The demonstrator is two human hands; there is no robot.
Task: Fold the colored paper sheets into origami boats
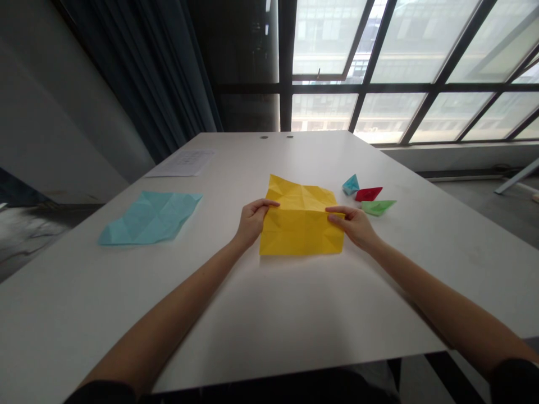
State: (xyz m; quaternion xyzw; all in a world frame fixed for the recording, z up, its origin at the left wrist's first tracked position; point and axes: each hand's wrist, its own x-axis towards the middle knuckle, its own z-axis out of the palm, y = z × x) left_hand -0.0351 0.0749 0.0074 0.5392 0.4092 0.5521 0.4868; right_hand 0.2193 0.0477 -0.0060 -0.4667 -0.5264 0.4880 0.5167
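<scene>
1. Head view, room: tall windows with dark frames fill the far wall, a dark curtain hangs at the left, and a large white table runs from the near edge up to the glass
2. Head view, middle of the table: a yellow paper, creased all over with fold lines, lies flat a little beyond the centre, its near edge straight and its far edge slightly raised
3. Head view, left hand: it pinches the left edge of the yellow paper about halfway up, thumb lying on top of the sheet and the other fingers curled at the edge
4. Head view, right hand: it holds the right edge at about the same height, fingers stretched onto the sheet and closed on its border; whether the thumb is under the paper cannot be told
5. Head view, right of the hands: three small folded paper figures sit close together, a blue one farthest, a red one beside it and a green one nearest, just beyond the right hand and apart from the yellow paper
6. Head view, left side: a creased light blue sheet lies flat, well apart from the left hand, and a white printed page rests farther back near the table's left edge
</scene>
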